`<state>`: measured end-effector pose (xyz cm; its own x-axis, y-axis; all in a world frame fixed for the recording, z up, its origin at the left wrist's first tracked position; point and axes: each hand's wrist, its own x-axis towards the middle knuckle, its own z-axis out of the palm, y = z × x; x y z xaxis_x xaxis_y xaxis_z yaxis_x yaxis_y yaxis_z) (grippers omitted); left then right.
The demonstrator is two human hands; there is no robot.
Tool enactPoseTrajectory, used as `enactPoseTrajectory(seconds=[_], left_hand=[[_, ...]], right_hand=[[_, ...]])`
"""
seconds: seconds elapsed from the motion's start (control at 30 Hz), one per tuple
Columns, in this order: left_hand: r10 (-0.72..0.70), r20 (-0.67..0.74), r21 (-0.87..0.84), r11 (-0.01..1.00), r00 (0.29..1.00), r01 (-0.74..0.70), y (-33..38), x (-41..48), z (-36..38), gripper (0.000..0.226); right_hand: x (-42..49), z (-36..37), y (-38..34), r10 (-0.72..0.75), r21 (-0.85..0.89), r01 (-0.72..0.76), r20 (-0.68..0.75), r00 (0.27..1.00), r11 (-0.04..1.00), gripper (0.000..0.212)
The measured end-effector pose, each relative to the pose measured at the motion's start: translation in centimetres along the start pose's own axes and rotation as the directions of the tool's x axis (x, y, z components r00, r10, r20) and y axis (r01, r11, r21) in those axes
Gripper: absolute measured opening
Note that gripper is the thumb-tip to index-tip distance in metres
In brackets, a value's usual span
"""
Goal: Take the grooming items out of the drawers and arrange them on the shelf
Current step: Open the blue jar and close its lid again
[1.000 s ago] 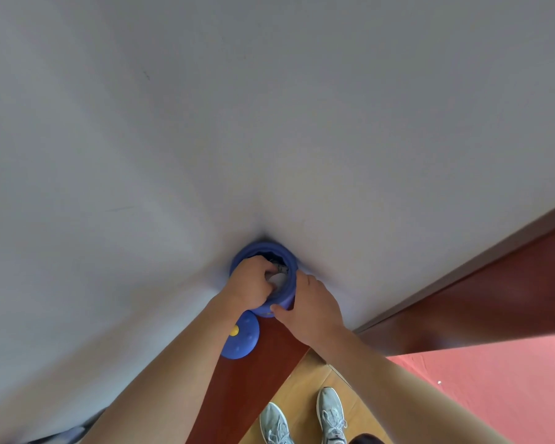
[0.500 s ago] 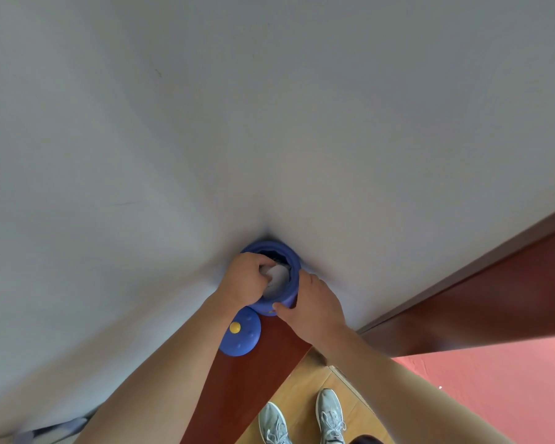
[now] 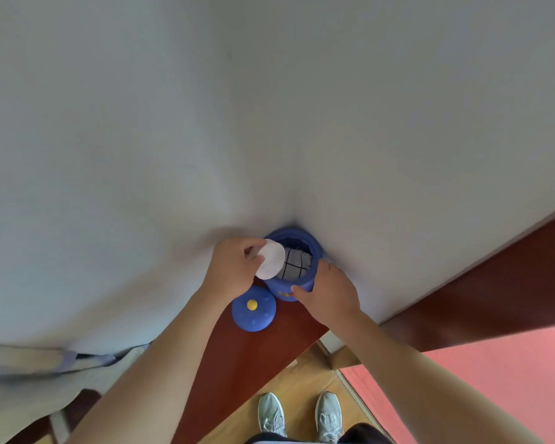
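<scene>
A blue round jar stands open on a dark red-brown shelf, right against the white wall. My right hand grips the jar's near right side. My left hand pinches a white round cotton pad, held just above the jar's left rim. Inside the jar lies a grey item with a black grid pattern. The jar's blue lid, with a yellow knob, rests on the shelf just left of the jar.
The white wall fills most of the view. A pale cloth hangs at the lower left. Below lie a wooden floor, a pink mat and my two grey shoes.
My left hand, earlier reaching inside the jar, has risen out with the white pad. The view has tilted down a little, showing the cloth at lower left. My right hand stays on the jar.
</scene>
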<state>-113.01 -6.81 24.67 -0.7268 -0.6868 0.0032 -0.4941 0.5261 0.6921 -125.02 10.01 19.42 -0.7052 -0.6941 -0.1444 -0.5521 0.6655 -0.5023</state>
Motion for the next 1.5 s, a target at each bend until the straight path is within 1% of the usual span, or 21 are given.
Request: enactPoseTrajectory(seconds=[0.23,0.47,0.53,0.63,0.77,0.93,1.37,1.5], left_hand=[[-0.159,-0.161,-0.033,0.987,0.974,0.156,-3.5,-5.0,-1.7,0.032],[-0.307,-0.186,-0.052,0.952,0.933,0.303,-8.1,-9.4,-0.3,0.028],[-0.358,-0.206,-0.056,0.934,0.911,0.354,-9.3,-10.1,0.2,0.026],[-0.394,-0.243,-0.038,0.917,0.886,0.397,-10.6,-10.8,0.9,0.025],[-0.437,-0.240,-0.041,0.897,0.867,0.440,-11.9,-11.5,1.8,0.025],[-0.443,-0.210,-0.029,0.894,0.872,0.447,-12.8,-11.4,2.9,0.024],[-0.529,-0.159,-0.071,0.848,0.833,0.525,-15.2,-10.5,4.3,0.026],[-0.539,-0.156,-0.056,0.841,0.828,0.537,-15.8,-10.4,4.6,0.024]], right_hand=[[0.1,-0.2,-0.1,-0.033,-0.076,0.033,0.007,0.999,0.997,0.064],[0.0,-0.3,0.0,-0.058,-0.112,0.057,-0.003,0.998,0.992,0.062],[0.1,-0.3,-0.1,-0.060,-0.114,0.059,0.001,0.998,0.992,0.062],[0.1,-0.2,0.0,-0.063,-0.128,0.063,0.000,0.998,0.990,0.063],[0.0,-0.1,0.1,-0.068,-0.137,0.067,-0.004,0.998,0.988,0.065],[0.0,-0.1,-0.1,-0.062,-0.143,0.060,-0.004,0.998,0.988,0.063],[-0.1,-0.1,-0.1,-0.057,-0.142,0.056,-0.002,0.998,0.988,0.065],[0.0,0.0,0.0,-0.059,-0.137,0.058,-0.008,0.998,0.989,0.066]])
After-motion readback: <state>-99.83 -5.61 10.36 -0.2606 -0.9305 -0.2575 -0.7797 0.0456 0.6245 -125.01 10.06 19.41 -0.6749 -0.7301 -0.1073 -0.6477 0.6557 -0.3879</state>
